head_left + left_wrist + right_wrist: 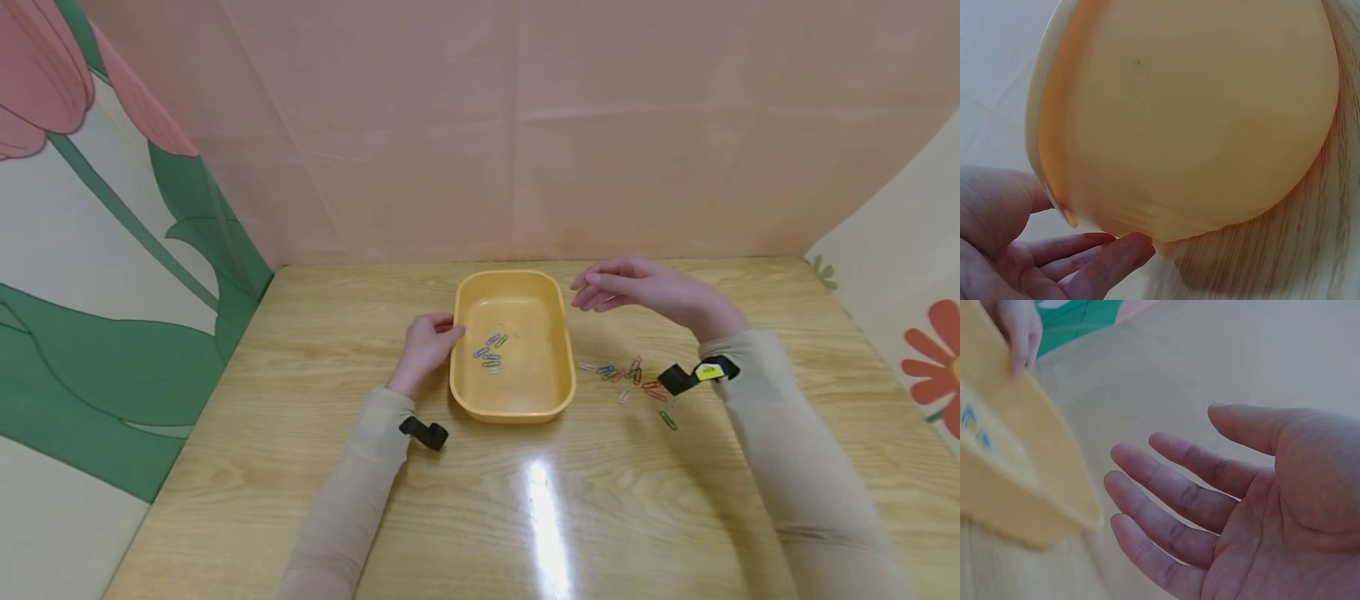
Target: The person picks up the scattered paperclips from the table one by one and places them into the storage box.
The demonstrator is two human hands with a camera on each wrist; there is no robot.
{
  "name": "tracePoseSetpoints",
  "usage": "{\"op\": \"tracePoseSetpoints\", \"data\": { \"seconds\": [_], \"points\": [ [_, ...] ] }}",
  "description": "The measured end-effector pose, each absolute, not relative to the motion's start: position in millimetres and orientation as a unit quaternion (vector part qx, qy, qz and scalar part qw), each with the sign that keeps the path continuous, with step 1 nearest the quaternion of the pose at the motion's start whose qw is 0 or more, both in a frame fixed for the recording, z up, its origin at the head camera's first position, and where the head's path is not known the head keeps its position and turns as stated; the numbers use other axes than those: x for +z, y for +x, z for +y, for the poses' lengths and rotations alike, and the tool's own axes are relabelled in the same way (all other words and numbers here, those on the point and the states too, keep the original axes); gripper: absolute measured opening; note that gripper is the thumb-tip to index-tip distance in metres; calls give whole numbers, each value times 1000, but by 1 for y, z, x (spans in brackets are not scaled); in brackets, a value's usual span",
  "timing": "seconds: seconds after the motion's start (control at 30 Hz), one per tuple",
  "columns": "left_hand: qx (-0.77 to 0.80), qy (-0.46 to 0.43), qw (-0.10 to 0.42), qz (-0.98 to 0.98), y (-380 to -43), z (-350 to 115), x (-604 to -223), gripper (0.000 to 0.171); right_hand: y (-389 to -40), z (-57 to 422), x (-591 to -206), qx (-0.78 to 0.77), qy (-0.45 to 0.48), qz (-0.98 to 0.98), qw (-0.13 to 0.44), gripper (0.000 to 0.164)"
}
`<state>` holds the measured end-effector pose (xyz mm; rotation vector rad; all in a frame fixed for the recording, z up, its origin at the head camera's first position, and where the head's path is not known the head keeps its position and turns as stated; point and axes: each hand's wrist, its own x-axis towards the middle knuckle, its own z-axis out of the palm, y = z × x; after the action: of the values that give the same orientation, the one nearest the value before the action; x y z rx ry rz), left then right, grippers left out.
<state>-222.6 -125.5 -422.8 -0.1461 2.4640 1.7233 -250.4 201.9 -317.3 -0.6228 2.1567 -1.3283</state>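
Note:
A yellow plastic tray (pixel 542 358) stands on the table, with several coloured paper clips (pixel 491 357) lying in its left part. My left hand (pixel 429 343) grips the tray's left rim, thumb on the edge; in the left wrist view the fingers of the left hand (pixel 1004 250) lie against the outer wall. Beyond the tray's right side my right hand (pixel 637 287) hovers over the table, holding nothing. The right wrist view shows the right hand (pixel 1241 525) palm visible, fingers loosely extended. Several more paper clips (pixel 637 376) are scattered on the table, below the right hand.
The wooden table (pixel 300 467) ends at a pink cloth backdrop (pixel 420 167). Flower-patterned panels stand at the left and right. Each sleeve carries a black wrist strap, and a bright reflection lies on the table in front of the tray.

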Motion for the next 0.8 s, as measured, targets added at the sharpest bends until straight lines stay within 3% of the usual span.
{"op": "tracePoseSetpoints", "data": {
  "seconds": [0.8],
  "points": [
    [570,-50,72,817,-221,-125,-422,32,-257,253,-395,-464,-215,797,321,41]
  ]
}}
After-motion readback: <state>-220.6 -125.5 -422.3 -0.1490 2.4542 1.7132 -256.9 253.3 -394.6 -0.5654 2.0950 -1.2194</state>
